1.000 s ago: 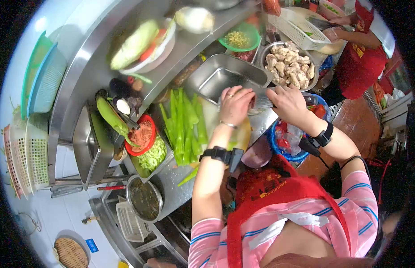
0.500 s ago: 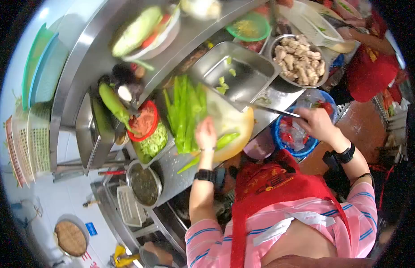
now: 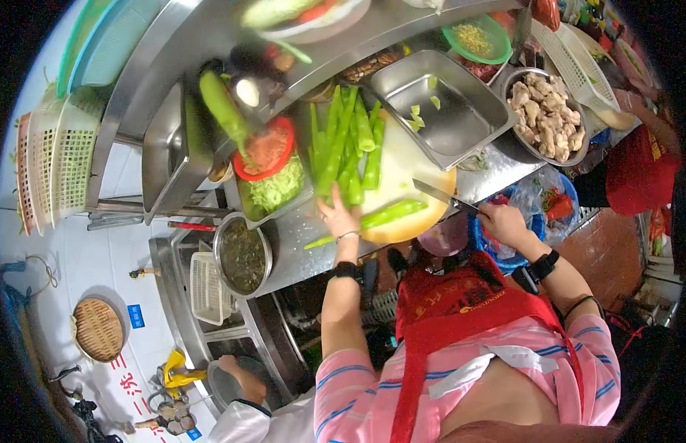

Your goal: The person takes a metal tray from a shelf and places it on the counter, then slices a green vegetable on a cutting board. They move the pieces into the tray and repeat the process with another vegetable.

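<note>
My left hand (image 3: 338, 215) has its fingers spread, fingertips touching the lower ends of a bunch of long green vegetable stalks (image 3: 338, 144), celery-like in look. The bunch lies at the left side of a round, pale cutting board (image 3: 440, 193). A single green stalk (image 3: 396, 213) lies apart, right of this hand, its thin end passing under the wrist. My right hand (image 3: 505, 224) is closed around the handle of a kitchen knife (image 3: 434, 191), whose blade points left over the board's right part, apart from the stalks.
Behind the board stands a steel pan (image 3: 498, 122) with several green pieces. A bowl of pale meat chunks (image 3: 544, 118) is at right. At left are a red bowl (image 3: 290, 155), shredded greens (image 3: 276, 192) and a dark-filled pot (image 3: 266, 258). Another person's arm (image 3: 243, 380) shows below left.
The whole view has shifted. My left hand's fingers have gone from gathered to spread at the stalks. The knife has moved from beside the pan to over the board.
</note>
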`<move>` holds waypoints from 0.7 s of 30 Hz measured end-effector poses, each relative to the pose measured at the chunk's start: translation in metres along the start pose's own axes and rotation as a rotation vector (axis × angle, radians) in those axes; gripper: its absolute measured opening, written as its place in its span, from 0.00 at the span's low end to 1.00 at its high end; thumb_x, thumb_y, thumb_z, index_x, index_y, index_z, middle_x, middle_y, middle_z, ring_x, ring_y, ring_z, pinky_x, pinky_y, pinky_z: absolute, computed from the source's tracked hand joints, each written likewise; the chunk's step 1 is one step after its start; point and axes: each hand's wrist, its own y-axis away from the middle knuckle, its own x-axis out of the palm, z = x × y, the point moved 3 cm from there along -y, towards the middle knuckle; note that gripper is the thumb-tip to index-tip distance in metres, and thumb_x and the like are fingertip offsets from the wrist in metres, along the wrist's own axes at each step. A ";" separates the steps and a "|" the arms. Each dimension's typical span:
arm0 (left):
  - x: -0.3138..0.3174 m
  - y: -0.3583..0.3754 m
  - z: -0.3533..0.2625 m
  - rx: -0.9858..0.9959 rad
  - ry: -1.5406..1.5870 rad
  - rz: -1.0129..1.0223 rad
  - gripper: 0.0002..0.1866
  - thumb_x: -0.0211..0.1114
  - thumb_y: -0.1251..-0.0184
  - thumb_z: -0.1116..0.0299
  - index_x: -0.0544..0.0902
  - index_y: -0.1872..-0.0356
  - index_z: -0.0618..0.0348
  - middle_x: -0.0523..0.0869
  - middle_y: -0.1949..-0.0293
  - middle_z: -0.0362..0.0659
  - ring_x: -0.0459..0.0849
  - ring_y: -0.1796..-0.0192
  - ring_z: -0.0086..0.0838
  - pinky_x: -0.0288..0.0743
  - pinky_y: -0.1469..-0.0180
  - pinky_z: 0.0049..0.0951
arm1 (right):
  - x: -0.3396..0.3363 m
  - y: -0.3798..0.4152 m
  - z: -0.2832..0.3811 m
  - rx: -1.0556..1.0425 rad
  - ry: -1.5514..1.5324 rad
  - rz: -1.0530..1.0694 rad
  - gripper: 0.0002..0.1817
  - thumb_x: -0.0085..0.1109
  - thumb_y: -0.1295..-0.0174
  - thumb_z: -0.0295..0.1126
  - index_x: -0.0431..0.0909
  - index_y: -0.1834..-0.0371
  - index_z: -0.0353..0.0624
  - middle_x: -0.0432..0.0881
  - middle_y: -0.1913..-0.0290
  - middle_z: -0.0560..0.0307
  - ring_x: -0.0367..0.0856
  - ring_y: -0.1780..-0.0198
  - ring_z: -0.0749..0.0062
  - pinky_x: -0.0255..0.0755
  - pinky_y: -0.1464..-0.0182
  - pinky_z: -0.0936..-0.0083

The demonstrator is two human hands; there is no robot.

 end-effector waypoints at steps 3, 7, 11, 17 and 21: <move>0.008 -0.013 0.011 0.005 0.074 0.098 0.50 0.73 0.61 0.65 0.53 0.34 0.28 0.54 0.40 0.61 0.59 0.41 0.62 0.56 0.39 0.57 | 0.003 0.000 -0.001 0.031 -0.011 0.007 0.11 0.51 0.43 0.40 0.76 0.67 0.46 0.78 0.78 0.45 0.79 0.73 0.51 0.71 0.71 0.57; 0.013 -0.027 0.014 -0.016 -0.011 0.129 0.48 0.72 0.58 0.64 0.54 0.35 0.26 0.56 0.40 0.58 0.60 0.41 0.61 0.58 0.41 0.58 | 0.008 -0.004 0.004 -0.013 -0.003 0.006 0.11 0.51 0.44 0.39 0.76 0.65 0.44 0.78 0.77 0.44 0.78 0.72 0.49 0.72 0.70 0.56; 0.010 -0.034 0.023 0.017 -0.046 0.123 0.44 0.70 0.56 0.63 0.57 0.36 0.25 0.59 0.40 0.53 0.61 0.40 0.57 0.59 0.41 0.57 | 0.012 -0.009 0.006 -0.078 -0.026 -0.003 0.11 0.51 0.44 0.38 0.75 0.64 0.43 0.78 0.77 0.43 0.78 0.73 0.48 0.71 0.69 0.55; -0.009 0.019 -0.012 0.214 0.111 -0.202 0.26 0.66 0.50 0.61 0.72 0.46 0.45 0.66 0.44 0.49 0.64 0.41 0.48 0.59 0.42 0.53 | 0.010 -0.007 0.021 -0.081 -0.046 0.003 0.10 0.52 0.45 0.37 0.75 0.69 0.43 0.77 0.78 0.45 0.77 0.74 0.48 0.71 0.72 0.56; -0.005 0.068 -0.062 0.495 0.097 -0.078 0.15 0.62 0.45 0.59 0.78 0.57 0.49 0.73 0.51 0.39 0.66 0.45 0.40 0.53 0.41 0.47 | 0.008 -0.013 0.018 -0.141 -0.011 -0.010 0.11 0.51 0.44 0.38 0.75 0.65 0.44 0.77 0.81 0.45 0.77 0.77 0.50 0.71 0.74 0.57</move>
